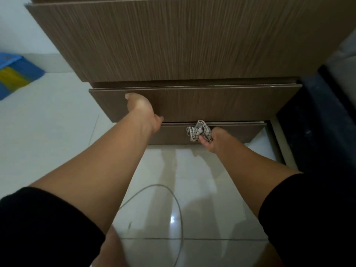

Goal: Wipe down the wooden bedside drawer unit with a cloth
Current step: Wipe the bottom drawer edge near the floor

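1. The left hand [143, 110] grips the lower edge of the middle drawer front [212, 103] (fingers hooked underneath) on the wooden drawer unit [173, 41].
2. The right hand [213, 140] clutches a bunched checked cloth [198, 130] against the bottom drawer's [240, 132] top edge.

no readable text, labels, brands or numbers on any surface

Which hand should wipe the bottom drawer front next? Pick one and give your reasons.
Right. The right hand already grips the checked cloth and sits against the bottom drawer front. The left hand holds no cloth; its fingers reach under the lower edge of the middle drawer.
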`<action>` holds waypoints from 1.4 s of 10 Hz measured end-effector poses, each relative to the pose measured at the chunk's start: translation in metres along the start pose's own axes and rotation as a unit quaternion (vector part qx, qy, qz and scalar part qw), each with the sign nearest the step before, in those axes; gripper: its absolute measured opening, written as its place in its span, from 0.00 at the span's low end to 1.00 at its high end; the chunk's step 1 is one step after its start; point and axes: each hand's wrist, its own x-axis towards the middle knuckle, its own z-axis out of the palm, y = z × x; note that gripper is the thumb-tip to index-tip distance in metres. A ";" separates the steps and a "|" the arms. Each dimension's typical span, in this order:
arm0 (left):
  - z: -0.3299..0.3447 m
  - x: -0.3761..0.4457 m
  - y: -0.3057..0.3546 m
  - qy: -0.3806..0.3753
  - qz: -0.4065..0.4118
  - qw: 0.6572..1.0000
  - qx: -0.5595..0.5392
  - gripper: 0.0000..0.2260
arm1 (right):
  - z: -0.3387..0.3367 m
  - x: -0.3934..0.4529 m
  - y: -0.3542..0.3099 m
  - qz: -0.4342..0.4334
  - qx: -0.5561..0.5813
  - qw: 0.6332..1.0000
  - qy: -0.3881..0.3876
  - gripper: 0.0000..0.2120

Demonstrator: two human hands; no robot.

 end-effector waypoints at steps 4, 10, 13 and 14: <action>0.042 -0.008 -0.051 -0.047 0.000 0.998 0.050 0.27 | -0.084 0.016 -0.077 0.014 -0.012 0.996 0.086 0.20; 0.005 -0.003 0.004 0.016 0.058 0.987 0.146 0.21 | -0.017 -0.016 0.051 0.026 0.023 0.998 0.056 0.08; -0.040 0.005 0.038 -0.043 0.010 0.993 0.112 0.22 | 0.111 -0.027 0.126 0.157 0.027 0.987 -0.018 0.17; -0.047 0.014 0.041 -0.054 -0.019 0.994 0.091 0.22 | 0.128 -0.022 0.134 0.161 0.020 0.987 -0.015 0.18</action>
